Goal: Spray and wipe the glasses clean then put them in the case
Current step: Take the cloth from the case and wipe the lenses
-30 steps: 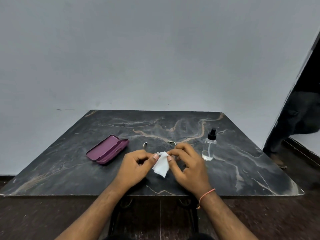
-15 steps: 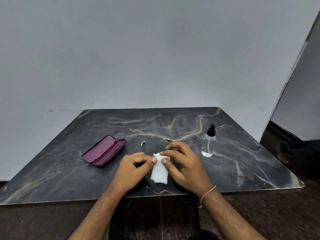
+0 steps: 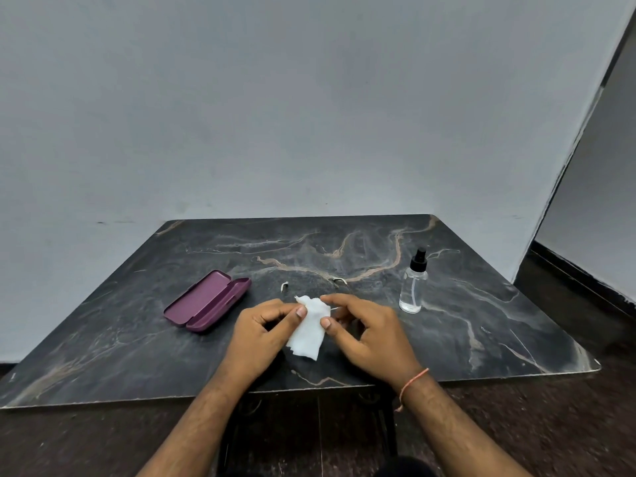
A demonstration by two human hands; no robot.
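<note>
Centrally, both hands [image 3: 311, 330] pinching white cloth [image 3: 308, 333] around glasses [image 3: 339, 282], purple case [image 3: 206, 300] lying open

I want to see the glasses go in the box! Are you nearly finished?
Halfway. The clear spray bottle with the black top stands set aside, so spraying looks done. Now the left hand and right hand pinch the white wipe around the thin-framed glasses. The open purple case is still empty.

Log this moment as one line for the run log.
step: wiping glasses | left hand: pinches tissue | right hand: pinches tissue | case: open | spray bottle: upright
</note>
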